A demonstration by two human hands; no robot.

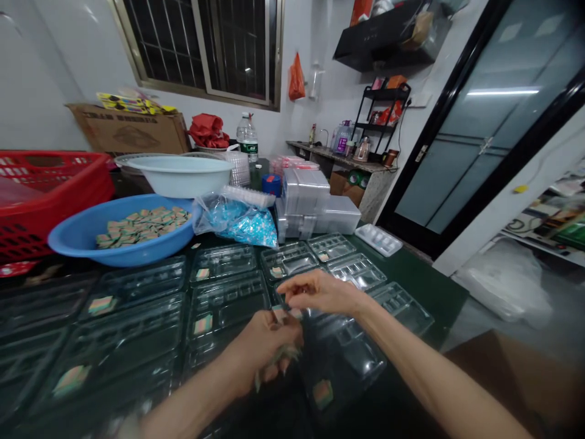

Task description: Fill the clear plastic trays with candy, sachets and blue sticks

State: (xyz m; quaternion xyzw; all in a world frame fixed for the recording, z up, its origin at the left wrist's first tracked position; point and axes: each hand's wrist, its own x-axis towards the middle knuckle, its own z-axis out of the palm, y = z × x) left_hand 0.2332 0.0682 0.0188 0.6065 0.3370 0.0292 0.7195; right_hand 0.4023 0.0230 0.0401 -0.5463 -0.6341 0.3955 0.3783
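Note:
My left hand (267,347) is shut on a few small layered pastel squares (278,360), and one hangs below my fingers. My right hand (320,292) reaches across above it, its fingertips pinched on a similar square (281,314) at my left hand. Beneath both hands lie clear plastic compartment trays (228,311) on the dark green table (425,292). Single squares sit in several compartments, such as one (203,325) near my left hand and another (322,393) by my right forearm. A blue basin (91,241) holds a pile of the squares (141,227).
A red plastic crate (41,195) stands at the far left. Behind the trays are a white basin (180,175), a bag of blue pieces (242,222), stacked clear containers (306,204) and a water bottle (247,137). A glass door (484,122) stands at the right.

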